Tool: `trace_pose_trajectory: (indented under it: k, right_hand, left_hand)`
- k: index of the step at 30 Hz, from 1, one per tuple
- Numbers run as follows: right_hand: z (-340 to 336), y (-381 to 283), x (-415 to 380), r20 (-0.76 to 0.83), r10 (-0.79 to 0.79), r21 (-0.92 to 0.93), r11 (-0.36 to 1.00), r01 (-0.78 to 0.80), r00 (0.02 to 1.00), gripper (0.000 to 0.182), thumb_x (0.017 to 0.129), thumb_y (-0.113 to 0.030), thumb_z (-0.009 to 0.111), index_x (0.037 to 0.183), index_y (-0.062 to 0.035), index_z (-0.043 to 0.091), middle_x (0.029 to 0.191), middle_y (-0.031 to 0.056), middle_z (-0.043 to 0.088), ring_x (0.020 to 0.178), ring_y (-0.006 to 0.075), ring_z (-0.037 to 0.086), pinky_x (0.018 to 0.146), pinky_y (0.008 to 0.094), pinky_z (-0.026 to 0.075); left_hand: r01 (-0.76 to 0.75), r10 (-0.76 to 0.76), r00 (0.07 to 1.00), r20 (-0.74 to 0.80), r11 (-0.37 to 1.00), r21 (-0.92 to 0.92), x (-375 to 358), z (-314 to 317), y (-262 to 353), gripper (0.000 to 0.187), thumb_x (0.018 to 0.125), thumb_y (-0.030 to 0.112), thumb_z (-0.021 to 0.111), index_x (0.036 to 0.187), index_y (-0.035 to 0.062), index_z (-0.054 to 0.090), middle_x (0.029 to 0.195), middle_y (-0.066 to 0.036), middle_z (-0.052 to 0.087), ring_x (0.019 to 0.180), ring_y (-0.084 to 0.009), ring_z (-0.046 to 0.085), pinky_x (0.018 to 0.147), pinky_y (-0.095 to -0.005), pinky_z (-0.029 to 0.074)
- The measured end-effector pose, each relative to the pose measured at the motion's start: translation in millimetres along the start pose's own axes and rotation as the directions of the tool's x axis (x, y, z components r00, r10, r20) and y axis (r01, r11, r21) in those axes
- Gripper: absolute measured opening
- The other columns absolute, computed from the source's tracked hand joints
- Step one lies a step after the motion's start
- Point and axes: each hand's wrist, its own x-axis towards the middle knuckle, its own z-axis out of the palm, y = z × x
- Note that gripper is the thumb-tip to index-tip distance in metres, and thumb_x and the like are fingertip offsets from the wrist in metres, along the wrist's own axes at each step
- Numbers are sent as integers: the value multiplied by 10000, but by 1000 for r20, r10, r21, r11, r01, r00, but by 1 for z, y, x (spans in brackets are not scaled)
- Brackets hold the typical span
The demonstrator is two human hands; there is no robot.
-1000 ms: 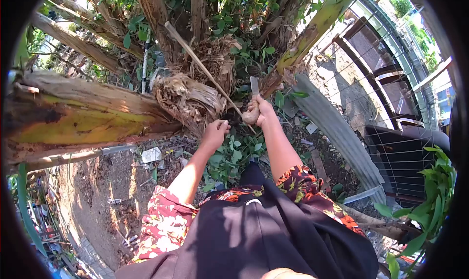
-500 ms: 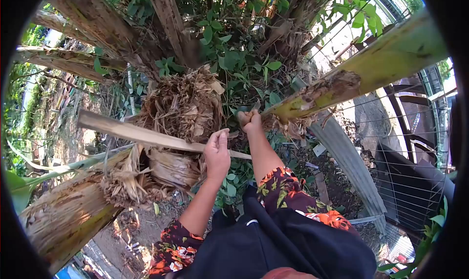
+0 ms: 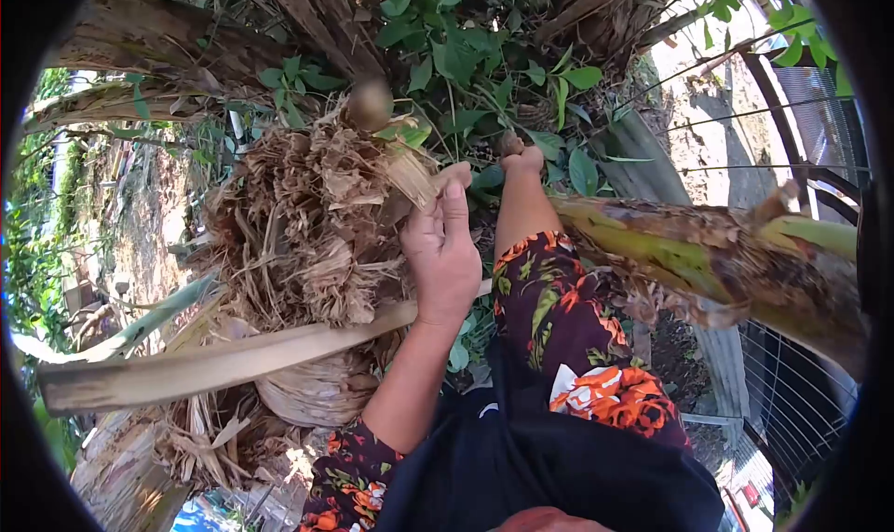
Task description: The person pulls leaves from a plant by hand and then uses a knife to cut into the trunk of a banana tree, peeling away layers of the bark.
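My left hand [image 3: 441, 267] is closed at the right edge of the shredded banana stump [image 3: 326, 225], its thumb and fingers pinching a pale flap of stem sheath [image 3: 410, 176]. Beneath its wrist passes a long, flat, pale strip [image 3: 223, 357] that slants across the front of the stump. My right hand [image 3: 523, 160] is clenched among green leaves, to the right of and beyond the stump. A brown knobbly end shows at its fist, but what it grips is mostly hidden.
A green and brown banana stem [image 3: 689, 253] leans at right, above a corrugated sheet [image 3: 722, 355]. Wire fencing [image 3: 792, 364] stands beyond. A cut trunk [image 3: 130, 467] lies at lower left. Thick dry stems [image 3: 158, 34] and leafy plants [image 3: 466, 48] fill the back.
The view has moved closer to the stump. My left hand has gone from beside the long strip up to the stump's flap. The strip now sits lower left; the right hand remains clenched.
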Motion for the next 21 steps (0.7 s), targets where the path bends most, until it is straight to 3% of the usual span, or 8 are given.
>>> trace_pose_trajectory:
  k: [6, 10, 12, 14, 17, 18, 20, 21]
  right_hand:
    - [4, -15, 53, 196, 34, -147, 989, -5, 980, 507, 803, -573, 413, 654, -89, 389, 603, 35, 460, 462, 201, 424, 416, 321, 388]
    - [21, -9, 37, 306, -257, -183, 929, 322, 917, 438, 810, -499, 447, 774, -63, 422, 635, 61, 486, 476, 197, 464, 413, 325, 400]
    - [32, -1, 23, 331, -496, -284, 759, 586, 803, 361, 808, -350, 557, 942, -37, 438, 726, 94, 511, 530, 192, 518, 443, 311, 427]
    - [38, 10, -4, 420, -525, -257, 713, 652, 740, 337, 782, -278, 607, 944, -25, 453, 720, 92, 518, 448, 182, 488, 386, 284, 399]
    - [49, 27, -48, 564, -750, -369, 145, 918, 345, 416, 769, -270, 622, 1052, 0, 481, 707, 96, 561, 473, 159, 511, 419, 286, 395]
    - [49, 28, -52, 571, -748, -360, 144, 922, 340, 416, 769, -270, 622, 1052, 0, 481, 707, 96, 561, 473, 159, 511, 419, 286, 395]
    - [47, 36, -101, 543, -456, -735, 149, 662, 705, 451, 765, -262, 627, 1099, -3, 468, 658, 86, 569, 491, 150, 516, 441, 285, 398]
    - [38, 38, -95, 630, -403, -714, 36, 699, 664, 447, 766, -261, 626, 1096, -5, 469, 654, 85, 568, 491, 150, 515, 441, 285, 398]
  left_hand:
    - [15, -15, 997, -72, 1000, 8, 3, -9, -15, 275, 910, 198, 404, 1021, -11, 543, 1028, -102, 575, 951, -152, 542, 856, -274, 406]
    - [56, -56, 994, -93, 998, 3, 4, -15, -26, 272, 910, 192, 403, 1022, -15, 540, 1032, -106, 571, 960, -157, 538, 864, -272, 400]
    - [66, -66, 994, -90, 998, -2, 9, -13, -27, 272, 909, 190, 404, 1025, -19, 535, 1039, -108, 566, 970, -158, 533, 864, -272, 399]
    - [55, -49, 995, -83, 995, 78, 15, -6, -27, 263, 902, 168, 422, 1042, -36, 511, 1079, -112, 538, 989, -155, 517, 865, -271, 398]
    - [-68, 66, 998, 19, 986, 150, 30, 8, -23, 275, 866, 143, 486, 1079, -30, 486, 1111, -121, 513, 1002, -177, 506, 884, -291, 387]
    - [-76, 75, 997, 16, 986, 146, 35, 13, -20, 275, 866, 143, 486, 1079, -30, 486, 1111, -121, 513, 1002, -177, 506, 884, -291, 387]
    - [-230, 234, 971, 53, 845, 482, 45, 23, -14, 344, 801, 113, 558, 1112, -8, 478, 1099, -135, 518, 990, -218, 513, 905, -318, 374]
    - [-222, 204, 975, 91, 849, 479, 50, 29, -15, 566, 722, 77, 617, 1230, 25, 374, 1227, -167, 413, 1113, -281, 429, 945, -350, 330]
